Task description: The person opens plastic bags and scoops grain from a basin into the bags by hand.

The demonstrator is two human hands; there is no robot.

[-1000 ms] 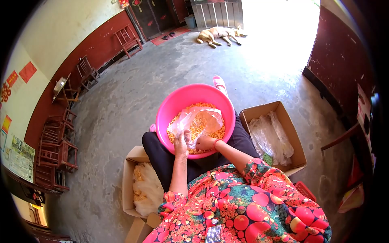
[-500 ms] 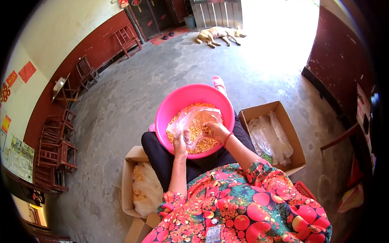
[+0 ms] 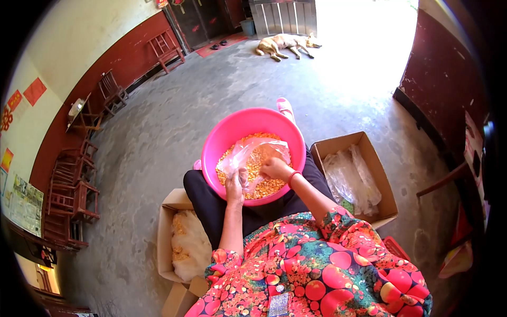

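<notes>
At the centre of the frame, our left hand (image 3: 233, 187) pinches the near edge of a clear plastic bag (image 3: 242, 157) between its fingers, inside a pink basin (image 3: 215, 138). Our right hand (image 3: 278, 169) is at the bag's right side, fingers curled; we cannot tell whether they grip anything. Yellow kernels (image 3: 270, 187) lie in the basin. Right of centre, we see a cardboard box (image 3: 384, 182) holding plastic.

The tub (image 3: 227, 129) rests on the lap (image 3: 203, 208). On the grey floor (image 3: 137, 158), a dog (image 3: 284, 43) lies beyond the tub, chairs (image 3: 84, 201) stand far left of it, one box (image 3: 377, 169) at its right, another box (image 3: 165, 238) at near left.
</notes>
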